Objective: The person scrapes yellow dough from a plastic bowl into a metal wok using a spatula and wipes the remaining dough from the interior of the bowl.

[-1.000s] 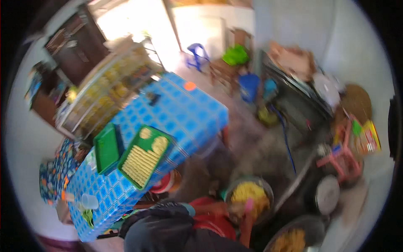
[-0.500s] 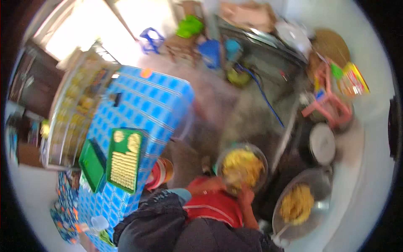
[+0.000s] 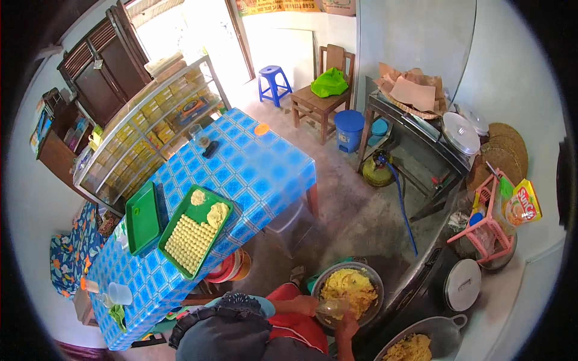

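Note:
A round metal basin (image 3: 377, 283) full of yellow mash (image 3: 352, 287) stands low in front of me, close to my legs. Over its near side is a clear, see-through cup (image 3: 333, 307), with my left hand (image 3: 306, 305) closed on its left end. My right hand (image 3: 346, 327) is at the basin's near right rim, just beside the cup. Its fingers look curled, but what they grip is hidden.
To the left, a blue checked table (image 3: 265, 174) carries a green tray (image 3: 225, 233) of small dough balls and another green tray (image 3: 144, 207). At right are a wok (image 3: 442, 337) with yellow mash, a lidded pot (image 3: 463, 284) and a pink rack (image 3: 492, 231).
The view has swung and sharpened from a blur, so the room appears shifted. Both hands stay at the basin's near side; the clear cup now shows plainly by the left one.

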Tool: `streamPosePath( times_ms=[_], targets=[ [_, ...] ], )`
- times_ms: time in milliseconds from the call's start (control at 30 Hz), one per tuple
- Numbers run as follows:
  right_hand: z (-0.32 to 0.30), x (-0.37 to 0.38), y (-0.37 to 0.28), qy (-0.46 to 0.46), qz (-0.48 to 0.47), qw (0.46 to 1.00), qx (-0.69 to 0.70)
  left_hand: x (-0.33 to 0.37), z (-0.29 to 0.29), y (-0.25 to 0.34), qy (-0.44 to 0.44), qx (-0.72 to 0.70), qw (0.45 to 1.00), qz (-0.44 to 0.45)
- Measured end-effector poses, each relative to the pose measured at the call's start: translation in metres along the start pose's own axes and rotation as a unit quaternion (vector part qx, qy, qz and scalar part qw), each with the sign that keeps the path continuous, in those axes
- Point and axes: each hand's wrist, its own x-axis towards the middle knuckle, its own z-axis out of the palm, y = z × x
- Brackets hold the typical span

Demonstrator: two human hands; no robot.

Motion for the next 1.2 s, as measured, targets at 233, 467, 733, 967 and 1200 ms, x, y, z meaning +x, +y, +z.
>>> streamPosePath(
  times_ms=[233, 467, 733, 967, 1200],
  targets=[
    [0.012, 0.003, 0.019, -0.166, 0.062, 0.983, -0.054, -0.002, 0.005, -0.017, 0.040, 0.086, 0.994, 0.047],
    [0.017, -0.001, 0.024, -0.111, 0.110, 0.987, 0.022, 0.001, -0.050, -0.011, -0.050, 0.159, 0.986, 0.006],
    [0.027, 0.046, 0.043, -0.101, 0.251, 0.961, -0.052, -0.008, -0.071, -0.044, -0.032, 0.150, 0.987, 0.052],
    [0.055, 0.124, 0.042, -0.058, 0.228, 0.965, -0.112, -0.065, -0.064, -0.067, 0.059, 0.093, 0.989, -0.096],
    [0.058, 0.128, 0.040, -0.071, 0.046, 0.989, -0.125, -0.084, -0.068, -0.093, 0.045, 0.051, 0.978, -0.197]
  ],
)
